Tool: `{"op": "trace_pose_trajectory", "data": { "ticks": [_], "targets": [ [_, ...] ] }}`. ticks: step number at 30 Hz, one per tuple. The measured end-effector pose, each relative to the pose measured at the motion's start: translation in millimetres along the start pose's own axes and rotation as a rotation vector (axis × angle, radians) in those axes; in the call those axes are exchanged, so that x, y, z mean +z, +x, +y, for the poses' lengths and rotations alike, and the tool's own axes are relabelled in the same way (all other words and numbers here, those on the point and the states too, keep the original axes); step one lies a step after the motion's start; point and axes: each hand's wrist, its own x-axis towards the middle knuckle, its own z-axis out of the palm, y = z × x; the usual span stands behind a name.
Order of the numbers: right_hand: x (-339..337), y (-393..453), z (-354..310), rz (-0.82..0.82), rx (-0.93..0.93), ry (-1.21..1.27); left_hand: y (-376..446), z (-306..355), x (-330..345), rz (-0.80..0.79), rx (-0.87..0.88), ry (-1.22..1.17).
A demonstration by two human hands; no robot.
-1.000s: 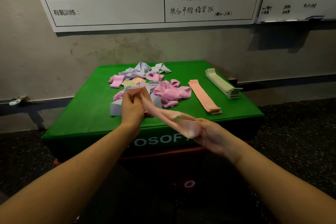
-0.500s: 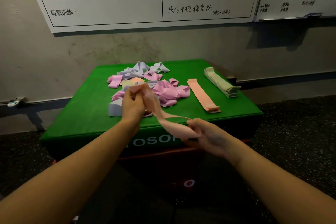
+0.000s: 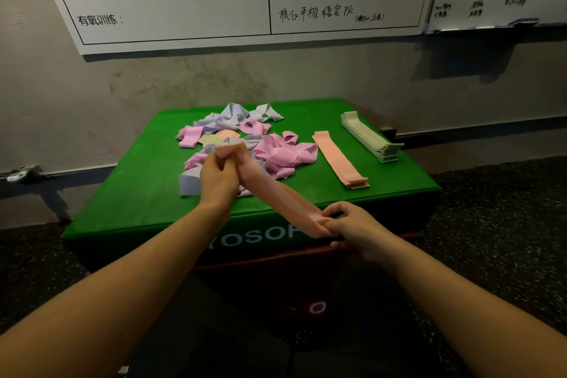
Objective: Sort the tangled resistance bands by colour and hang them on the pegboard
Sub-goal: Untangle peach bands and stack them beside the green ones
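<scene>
My left hand (image 3: 218, 175) pinches far end of peach band (image 3: 276, 196), right hand (image 3: 352, 225) grips near end; band now pulled taut, slack loop gone; long axis runs far-left to near-right above green box (image 3: 122, 193) front edge

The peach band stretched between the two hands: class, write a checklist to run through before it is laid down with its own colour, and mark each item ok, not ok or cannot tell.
1. Left hand grips one end of the peach band: ok.
2. Right hand pinches the other end: ok.
3. Band clear of the tangled pile: ok, it spans free between the hands.
4. Band flat, no twist: cannot tell, the ends are bunched.
5. Peach stack is there to receive it: ok, it lies neat on the green box.
6. Pegboard in reach: cannot tell, none in view.
</scene>
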Motion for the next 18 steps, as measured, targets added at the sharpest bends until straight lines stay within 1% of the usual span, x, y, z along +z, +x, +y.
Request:
{"op": "trace_pose_trajectory", "data": {
  "ticks": [1, 3, 4, 6, 8, 9, 12, 16, 18],
  "targets": [
    [1, 1, 1, 0.045, -0.019, -0.092, 0, 0, 2, -0.008, 0.011, -0.001],
    [1, 4, 2, 0.078, -0.041, -0.184, 1, -3, 7, -0.021, 0.026, -0.004],
    [1, 5, 2, 0.059, -0.036, -0.187, 3, -4, 10, -0.031, 0.024, -0.017],
    [1, 6, 2, -0.030, 0.000, -0.108, 6, -3, 14, -0.043, 0.004, -0.042],
    [2, 6, 1, -0.119, 0.034, -0.031, 11, 0, 17, -0.034, -0.038, -0.070],
    [1, 7, 2, -0.136, 0.042, -0.002, 14, 1, 19, -0.030, -0.068, -0.092],
    [-5, 13, 5, -0.106, 0.049, 0.032, 22, 5, 24, -0.022, -0.143, -0.157],
    [-12, 13, 6, -0.069, 0.005, -0.170, 30, 8, 35, -0.047, -0.153, -0.186],
    [-12, 15, 4, -0.076, 0.008, -0.167, 33, 8, 42, -0.051, -0.152, -0.178]
  ]
}}
